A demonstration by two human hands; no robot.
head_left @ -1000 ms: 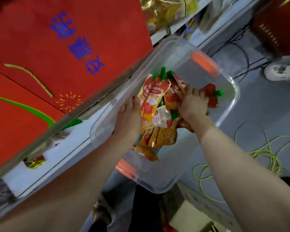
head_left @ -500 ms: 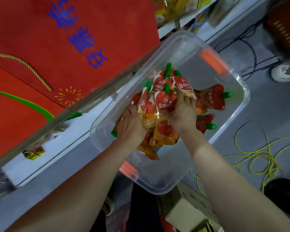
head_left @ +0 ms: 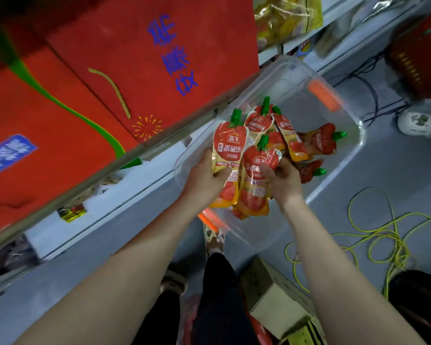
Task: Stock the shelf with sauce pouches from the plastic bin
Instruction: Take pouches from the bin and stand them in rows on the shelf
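A clear plastic bin (head_left: pixel 353 155) with orange handles sits on the grey floor beside the shelf (head_left: pixel 125 190). I hold a bunch of red and yellow sauce pouches (head_left: pixel 230 148) with green caps above the bin. My left hand (head_left: pixel 204 178) grips the left pouch from the side. My right hand (head_left: pixel 283 180) grips a front pouch (head_left: pixel 258 170) and the ones behind it. Two or three more pouches (head_left: pixel 321 141) lie in the bin at the right, partly hidden by the bunch.
Large red bags (head_left: pixel 135 70) with blue lettering fill the upper shelf at left. A yellow cable (head_left: pixel 373 235) coils on the floor at right, black cables (head_left: pixel 368 88) beyond the bin. A cardboard box (head_left: pixel 279 300) and my legs are below. Another person's shoe (head_left: pixel 418 122) is at far right.
Both hands gathered the pouches in the bin and have raised the bunch upright, higher and closer to me. The pouch fronts now face the camera.
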